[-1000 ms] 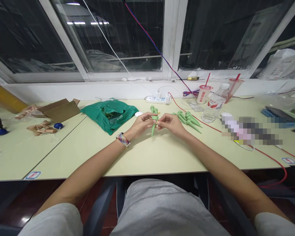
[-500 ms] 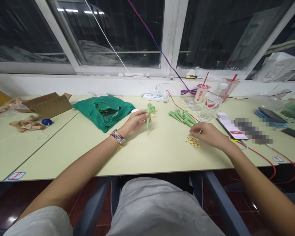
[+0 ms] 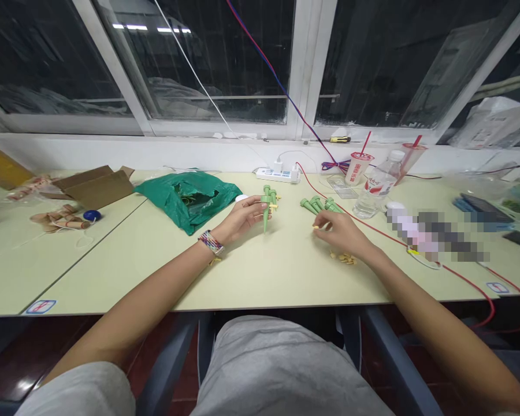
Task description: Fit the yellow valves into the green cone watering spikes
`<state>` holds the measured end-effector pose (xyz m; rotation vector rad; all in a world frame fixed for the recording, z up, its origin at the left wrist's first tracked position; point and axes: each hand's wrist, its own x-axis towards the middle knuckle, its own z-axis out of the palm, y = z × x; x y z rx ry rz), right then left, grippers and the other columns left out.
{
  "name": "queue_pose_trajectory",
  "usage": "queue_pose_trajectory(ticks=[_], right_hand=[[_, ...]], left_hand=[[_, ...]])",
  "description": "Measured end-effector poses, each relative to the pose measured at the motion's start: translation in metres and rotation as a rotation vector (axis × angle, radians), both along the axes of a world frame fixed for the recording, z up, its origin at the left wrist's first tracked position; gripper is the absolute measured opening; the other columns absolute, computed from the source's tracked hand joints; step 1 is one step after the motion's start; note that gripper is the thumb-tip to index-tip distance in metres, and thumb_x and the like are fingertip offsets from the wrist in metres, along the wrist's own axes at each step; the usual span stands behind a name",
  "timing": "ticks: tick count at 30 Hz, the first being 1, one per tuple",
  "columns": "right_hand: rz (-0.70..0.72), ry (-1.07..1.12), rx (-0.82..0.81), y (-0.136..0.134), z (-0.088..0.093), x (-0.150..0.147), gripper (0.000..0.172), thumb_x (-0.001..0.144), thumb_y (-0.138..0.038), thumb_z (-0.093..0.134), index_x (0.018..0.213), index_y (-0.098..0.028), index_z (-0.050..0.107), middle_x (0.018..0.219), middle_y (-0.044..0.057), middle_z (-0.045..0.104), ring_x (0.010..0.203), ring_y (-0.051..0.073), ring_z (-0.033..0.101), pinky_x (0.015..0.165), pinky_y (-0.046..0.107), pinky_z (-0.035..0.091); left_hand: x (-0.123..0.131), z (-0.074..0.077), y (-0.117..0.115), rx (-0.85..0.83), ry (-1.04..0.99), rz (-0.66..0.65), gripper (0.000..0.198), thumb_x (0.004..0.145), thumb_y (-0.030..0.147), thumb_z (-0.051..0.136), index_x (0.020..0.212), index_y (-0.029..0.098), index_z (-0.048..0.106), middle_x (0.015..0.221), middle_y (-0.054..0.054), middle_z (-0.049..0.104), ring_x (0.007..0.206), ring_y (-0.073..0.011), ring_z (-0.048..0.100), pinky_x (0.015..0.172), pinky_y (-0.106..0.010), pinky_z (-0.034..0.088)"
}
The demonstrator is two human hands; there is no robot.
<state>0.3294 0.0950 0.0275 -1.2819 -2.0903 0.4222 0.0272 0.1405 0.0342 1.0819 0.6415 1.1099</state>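
My left hand [image 3: 241, 221] is closed around the upper part of a green plastic plant-watering spike [image 3: 266, 221], its tip pointing down over the table. Just beyond that hand are further green spikes with yellow pieces [image 3: 272, 195]. Between thumb and fingertips, my right hand [image 3: 342, 232] pinches a small yellow peg [image 3: 315, 227]. More yellow pegs [image 3: 348, 259] lie below the right hand, partly covered by it. Several loose green spikes [image 3: 312, 204] lie behind the right hand, some partly hidden. A few yellow pieces [image 3: 215, 261] rest beside my left wrist.
A green plastic bag [image 3: 169, 196] lies open at the back left, near a cardboard flap [image 3: 95, 190] and wooden pieces [image 3: 60, 219]. A power strip [image 3: 277, 174], a cup [image 3: 357, 169], a bottle [image 3: 377, 188] and a red cable [image 3: 372, 226] are behind and to the right.
My right hand has lifted away from the yellow pegs and moved left, now with one peg in its fingertips. The left hand still holds the spike. The view has shifted slightly.
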Motion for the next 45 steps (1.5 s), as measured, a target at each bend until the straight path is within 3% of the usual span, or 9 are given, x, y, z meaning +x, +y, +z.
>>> queue_pose_trajectory(ticks=[4,10,18,27,32,37,39,42,45], right_hand=[[0.098,0.263,0.096,0.019,0.014,-0.046,0.008,0.084,-0.026,0.07,0.084,-0.023,0.063,0.081,0.0,0.07,0.073,0.017,0.068,0.068,0.03,0.054],[0.17,0.336,0.27,0.026,0.013,-0.08,0.006,0.092,-0.029,0.068,0.09,-0.023,0.068,0.093,0.004,0.072,0.076,0.017,0.068,0.067,0.029,0.056],[0.199,0.443,0.179,0.017,0.005,-0.078,0.017,0.091,-0.039,0.072,0.091,-0.023,0.074,0.089,0.005,0.076,0.076,0.02,0.072,0.071,0.034,0.06],[0.196,0.521,0.093,0.013,0.0,-0.075,0.022,0.09,-0.044,0.073,0.093,-0.023,0.071,0.089,0.005,0.078,0.082,0.022,0.076,0.077,0.036,0.061],[0.104,0.485,-0.024,0.012,0.001,-0.071,0.053,0.102,-0.061,0.05,0.075,-0.021,0.07,0.068,0.005,0.073,0.061,0.019,0.07,0.062,0.032,0.055],[0.196,0.466,0.051,0.008,0.005,-0.069,0.032,0.091,-0.052,0.071,0.105,-0.023,0.069,0.094,0.004,0.076,0.069,0.017,0.07,0.065,0.03,0.056],[0.187,0.401,0.091,0.008,0.005,-0.068,0.027,0.093,-0.049,0.068,0.097,-0.023,0.069,0.09,0.004,0.075,0.069,0.017,0.069,0.066,0.03,0.054],[0.091,0.335,0.068,0.008,0.003,-0.065,0.047,0.106,-0.05,0.044,0.075,-0.021,0.066,0.065,0.002,0.067,0.061,0.016,0.064,0.065,0.031,0.049],[0.087,0.237,0.153,0.006,0.001,-0.064,0.037,0.106,-0.045,0.045,0.088,-0.021,0.066,0.074,0.002,0.069,0.061,0.016,0.061,0.065,0.03,0.045]], left_hand=[[0.0,0.0,-0.001,0.01,-0.001,0.001,0.029,0.075,0.021,0.089,0.095,0.015,0.069,0.091,-0.005,0.075,0.088,-0.019,0.075,0.089,-0.033,0.058],[0.0,-0.004,0.0,0.037,0.021,-0.048,0.029,0.077,0.024,0.087,0.097,0.014,0.068,0.098,-0.008,0.077,0.086,-0.0183,0.075,0.09,-0.034,0.056],[0.004,-0.003,-0.009,0.081,0.052,-0.148,0.035,0.079,0.026,0.088,0.107,0.015,0.07,0.102,-0.009,0.077,0.088,-0.0192,0.075,0.089,-0.035,0.057],[0.006,-0.004,-0.009,0.063,0.042,-0.114,0.034,0.076,0.027,0.09,0.101,0.015,0.069,0.094,-0.007,0.077,0.086,-0.0195,0.075,0.089,-0.035,0.057],[0.006,-0.003,-0.01,0.086,0.046,-0.116,0.03,0.079,0.025,0.088,0.101,0.016,0.072,0.094,-0.005,0.076,0.086,-0.0178,0.074,0.088,-0.033,0.057],[0.006,-0.003,-0.01,0.067,0.056,-0.106,0.032,0.077,0.026,0.09,0.1,0.014,0.071,0.094,-0.006,0.076,0.085,-0.0184,0.073,0.09,-0.037,0.057],[0.006,-0.005,-0.009,0.069,0.069,-0.114,0.033,0.076,0.027,0.09,0.1,0.014,0.071,0.096,-0.007,0.076,0.084,-0.0184,0.074,0.09,-0.037,0.057],[0.006,-0.007,-0.008,0.094,0.072,-0.123,0.032,0.077,0.027,0.09,0.101,0.015,0.071,0.097,-0.006,0.076,0.083,-0.0181,0.074,0.088,-0.036,0.057],[0.006,-0.008,-0.008,0.113,0.064,-0.118,0.03,0.079,0.026,0.088,0.101,0.015,0.071,0.095,-0.005,0.075,0.083,-0.0177,0.073,0.088,-0.035,0.057]])
